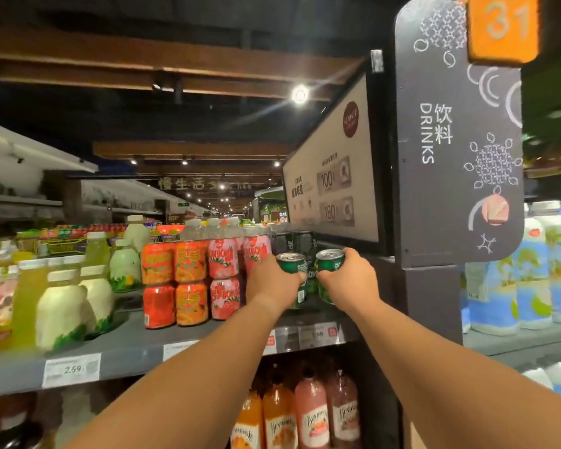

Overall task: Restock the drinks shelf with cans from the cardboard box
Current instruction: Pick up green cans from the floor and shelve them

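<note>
At the shelf (136, 348), our left hand (272, 285) and right hand (348, 280) each gripped a green can (290, 264) (fingers wrapped round); we judged setting them upright, labels forward, best.

Landmark: the grey shelf (136, 348), at its right end
Open slot: a narrow bay at the shelf's right end, between the pink cans (224, 280) and the dark end post (431, 296)
In the slot: left hand (272, 283) and right hand (350, 280), each with a grip on a green can (291, 264), (328, 260), nearly filling the width
Behind: dark cans (293, 243) close the back of the slot
Above: slanted sign board (334, 176) overhangs the slot
Front of shelf: open toward the viewer, only the arms cross it
</note>
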